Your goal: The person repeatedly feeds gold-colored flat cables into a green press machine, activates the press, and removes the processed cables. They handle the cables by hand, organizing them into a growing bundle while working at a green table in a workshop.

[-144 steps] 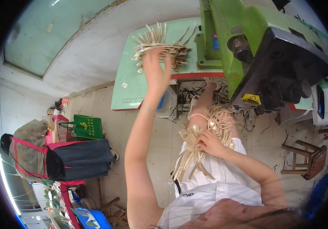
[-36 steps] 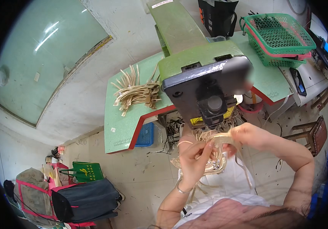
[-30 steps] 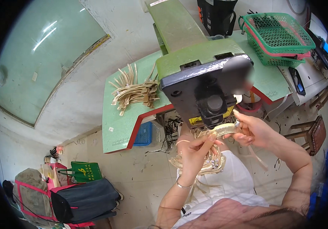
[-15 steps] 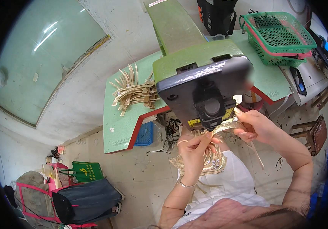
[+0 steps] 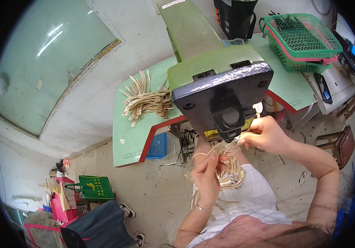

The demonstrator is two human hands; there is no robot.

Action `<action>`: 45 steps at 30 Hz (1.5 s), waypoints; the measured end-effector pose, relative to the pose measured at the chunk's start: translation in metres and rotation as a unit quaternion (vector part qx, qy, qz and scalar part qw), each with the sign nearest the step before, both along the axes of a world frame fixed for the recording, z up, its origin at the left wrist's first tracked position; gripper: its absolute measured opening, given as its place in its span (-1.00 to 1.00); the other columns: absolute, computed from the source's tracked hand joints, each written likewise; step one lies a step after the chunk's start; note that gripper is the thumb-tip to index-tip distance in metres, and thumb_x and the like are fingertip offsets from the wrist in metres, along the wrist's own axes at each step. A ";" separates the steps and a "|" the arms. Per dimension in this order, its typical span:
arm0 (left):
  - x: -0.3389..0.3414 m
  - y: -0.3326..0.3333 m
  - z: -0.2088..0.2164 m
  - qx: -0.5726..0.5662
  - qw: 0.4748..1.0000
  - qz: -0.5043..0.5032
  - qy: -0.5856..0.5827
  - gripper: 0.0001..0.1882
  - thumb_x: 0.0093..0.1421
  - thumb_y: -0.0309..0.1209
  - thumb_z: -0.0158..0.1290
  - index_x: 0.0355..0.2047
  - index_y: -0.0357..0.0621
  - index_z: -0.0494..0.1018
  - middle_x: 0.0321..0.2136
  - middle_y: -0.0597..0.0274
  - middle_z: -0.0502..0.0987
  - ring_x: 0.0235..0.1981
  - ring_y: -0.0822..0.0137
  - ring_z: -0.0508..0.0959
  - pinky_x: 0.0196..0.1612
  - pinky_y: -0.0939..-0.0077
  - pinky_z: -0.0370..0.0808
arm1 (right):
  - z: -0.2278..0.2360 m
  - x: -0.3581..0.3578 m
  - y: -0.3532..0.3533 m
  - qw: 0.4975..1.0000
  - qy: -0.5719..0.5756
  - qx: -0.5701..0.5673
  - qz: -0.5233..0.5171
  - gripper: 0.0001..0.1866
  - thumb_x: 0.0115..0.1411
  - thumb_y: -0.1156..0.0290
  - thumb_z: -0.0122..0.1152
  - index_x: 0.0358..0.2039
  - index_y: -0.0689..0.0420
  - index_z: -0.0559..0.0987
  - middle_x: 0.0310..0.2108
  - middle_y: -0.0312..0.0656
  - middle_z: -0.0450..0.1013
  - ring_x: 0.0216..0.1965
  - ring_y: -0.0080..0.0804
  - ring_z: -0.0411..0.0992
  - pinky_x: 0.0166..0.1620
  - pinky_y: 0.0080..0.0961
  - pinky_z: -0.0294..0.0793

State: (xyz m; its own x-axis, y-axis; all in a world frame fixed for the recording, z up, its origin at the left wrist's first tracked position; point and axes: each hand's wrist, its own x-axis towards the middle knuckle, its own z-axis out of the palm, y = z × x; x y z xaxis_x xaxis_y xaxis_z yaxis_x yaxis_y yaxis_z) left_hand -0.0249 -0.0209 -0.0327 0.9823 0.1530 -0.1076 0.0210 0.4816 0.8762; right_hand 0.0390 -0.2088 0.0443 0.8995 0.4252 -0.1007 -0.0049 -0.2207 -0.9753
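Below the black underside of a green machine head [image 5: 223, 82], a gold strap [image 5: 223, 147] stretches between my two hands. My left hand [image 5: 208, 171] pinches its lower left end between thumb and fingers. At the other end, close by the machine's black round fitting [image 5: 230, 118], my right hand [image 5: 264, 134] has thumb and fingertips closed on the strap near a small shiny piece. A bunch of similar gold straps [image 5: 233, 177], with small silvery bits among them, lies on my lap under the left hand.
More gold straps [image 5: 148, 103] are heaped on the green, red-edged table [image 5: 130, 144] to the left. Stacked green and pink baskets [image 5: 303, 37] stand at the back right, near a phone [image 5: 323, 87]. A brown stool [image 5: 338, 144] is at right. Another person [image 5: 103, 225] is at lower left.
Both hands have shifted left, bringing the strap off to the lower left of the machine's fitting. My right hand has come nearer the left. The other person has moved lower in view.
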 end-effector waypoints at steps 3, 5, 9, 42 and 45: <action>-0.005 0.004 -0.010 -0.018 1.000 0.019 -0.006 -0.78 0.23 -0.39 -0.01 -0.35 -0.33 0.53 -0.48 0.16 0.57 -0.63 0.56 0.43 -0.57 0.75 0.20 | -0.002 0.003 0.006 0.998 -0.057 -0.032 0.016 -0.85 0.08 0.51 0.20 -0.34 0.32 0.54 -0.51 -0.26 0.51 -0.47 -0.71 0.39 -0.39 -0.69 0.40; -0.008 0.006 -0.015 -0.037 0.999 0.028 -0.010 -0.79 0.23 -0.40 -0.01 -0.34 -0.32 0.52 -0.47 0.16 0.57 -0.60 0.55 0.44 -0.55 0.75 0.22 | 0.000 0.005 0.011 0.997 -0.071 -0.033 0.022 -0.83 0.06 0.51 0.22 -0.33 0.33 0.54 -0.48 -0.23 0.53 -0.44 -0.71 0.40 -0.35 -0.67 0.42; -0.009 0.008 -0.010 0.000 0.999 0.041 -0.009 -0.83 0.21 -0.43 0.02 -0.35 -0.31 0.51 -0.48 0.21 0.54 -0.55 0.54 0.44 -0.50 0.73 0.27 | 0.007 0.008 0.018 0.997 -0.069 -0.007 0.024 -0.80 0.02 0.53 0.24 -0.31 0.32 0.53 -0.43 -0.22 0.54 -0.40 -0.72 0.40 -0.30 -0.65 0.42; 0.040 0.034 0.029 0.258 0.944 -0.204 -0.032 -0.81 0.19 -0.46 0.04 -0.48 -0.36 0.51 -0.67 0.26 0.50 -0.61 0.55 0.44 -0.50 0.69 0.35 | -0.030 0.009 -0.043 0.873 0.309 0.370 0.066 -0.16 0.20 -0.24 -0.32 0.07 0.39 0.27 -0.57 -0.44 0.13 -0.65 -0.70 0.02 -0.63 -0.71 -0.05; 0.037 0.026 0.023 0.165 0.969 -0.183 -0.035 -0.79 0.20 -0.45 0.03 -0.50 -0.36 0.52 -0.68 0.24 0.49 -0.64 0.54 0.43 -0.54 0.70 0.33 | -0.027 0.014 -0.043 0.920 0.276 0.274 0.040 -0.26 0.22 -0.12 -0.12 0.06 0.38 0.30 -0.58 -0.47 0.13 -0.63 -0.71 0.00 -0.60 -0.72 -0.09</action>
